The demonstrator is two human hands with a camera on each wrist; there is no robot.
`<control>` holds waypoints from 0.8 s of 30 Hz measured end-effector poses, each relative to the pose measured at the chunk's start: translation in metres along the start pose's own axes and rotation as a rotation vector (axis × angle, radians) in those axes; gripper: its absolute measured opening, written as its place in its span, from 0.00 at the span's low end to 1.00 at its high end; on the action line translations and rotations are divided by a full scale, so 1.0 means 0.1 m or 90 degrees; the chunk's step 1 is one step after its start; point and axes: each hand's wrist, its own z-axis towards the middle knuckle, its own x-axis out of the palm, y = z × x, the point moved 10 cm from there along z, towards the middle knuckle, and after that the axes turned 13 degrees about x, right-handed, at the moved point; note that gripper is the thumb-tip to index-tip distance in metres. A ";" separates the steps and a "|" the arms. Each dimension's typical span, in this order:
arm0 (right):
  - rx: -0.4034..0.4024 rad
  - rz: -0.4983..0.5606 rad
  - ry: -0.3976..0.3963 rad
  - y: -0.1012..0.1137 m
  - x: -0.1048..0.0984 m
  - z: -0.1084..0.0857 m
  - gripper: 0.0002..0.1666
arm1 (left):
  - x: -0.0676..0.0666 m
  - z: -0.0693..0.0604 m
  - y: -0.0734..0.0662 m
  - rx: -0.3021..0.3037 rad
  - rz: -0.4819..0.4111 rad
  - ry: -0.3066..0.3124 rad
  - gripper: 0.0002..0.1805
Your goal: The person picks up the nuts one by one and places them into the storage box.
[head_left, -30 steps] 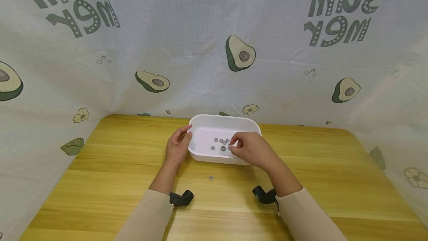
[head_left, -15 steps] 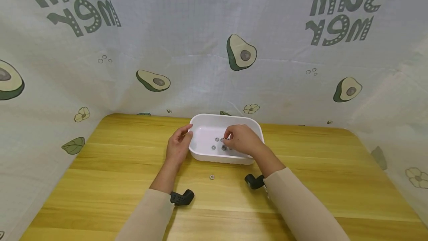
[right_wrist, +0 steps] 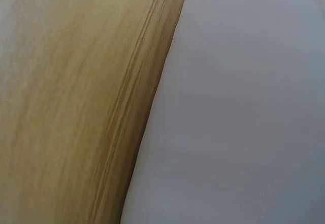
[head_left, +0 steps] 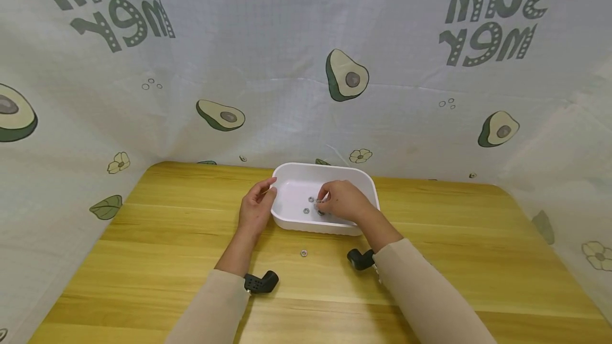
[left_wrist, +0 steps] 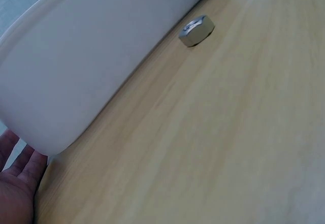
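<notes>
In the head view a white plastic bin (head_left: 325,226) stands on the wooden table with several metal hex nuts (head_left: 306,211) on its floor. My left hand (head_left: 254,208) touches the bin's left side, its fingers beside the outer wall; a few of these fingers (left_wrist: 31,165) show by the bin's corner in the left wrist view. My right hand (head_left: 346,200) reaches inside, thumb and index finger pinching a nut among the others, partly hidden by the fingers. Another hex nut (head_left: 304,253) lies on the table before the bin, seen close in the left wrist view.
A white curtain (head_left: 287,68) printed with avocados hangs behind and around the wooden table (head_left: 191,238). The right wrist view shows only tabletop and the bin's white outer wall (right_wrist: 228,107). Black wrist cameras (head_left: 261,282) sit at both cuffs.
My right hand has moved left and deeper into the bin, from its right part to the cluster of nuts, then nearly stopped. The left hand and the nut on the table stay put.
</notes>
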 end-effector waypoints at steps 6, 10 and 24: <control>-0.001 -0.009 -0.009 0.00 -0.01 -0.02 0.08 | 0.00 -0.01 -0.02 0.000 0.008 0.003 0.19; -0.013 -0.010 -0.021 0.02 -0.02 -0.05 0.09 | 0.00 -0.01 0.00 -0.006 0.009 0.001 0.18; -0.097 0.053 -0.049 0.24 -0.14 -0.42 0.07 | 0.00 -0.02 0.01 -0.013 0.012 0.003 0.19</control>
